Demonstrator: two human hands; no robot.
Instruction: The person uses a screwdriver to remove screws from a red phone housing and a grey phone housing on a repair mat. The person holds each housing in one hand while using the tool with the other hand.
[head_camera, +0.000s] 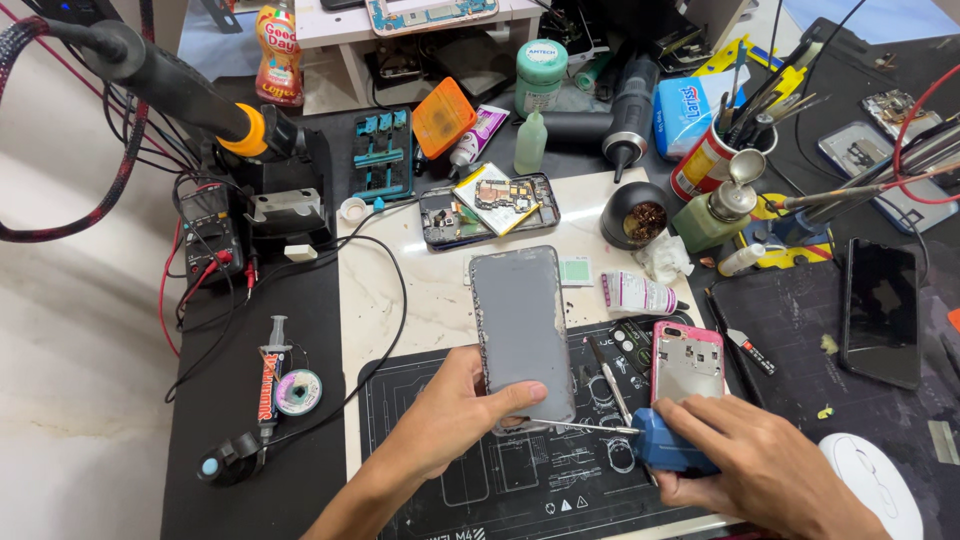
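Fingers of the left hand (455, 415) were pinched on the bottom edge of the flat grey phone (522, 335), thumb on top, so it stayed put on the black rubber mat (420, 470). Next to it, the right hand (770, 465) was wrapped tight around a blue-handled tool (665, 445), poking its thin shiny metal tip at the phone's bottom corner. Farther right lay a pink phone frame (688, 362), and a smooth white mouse (880, 485).
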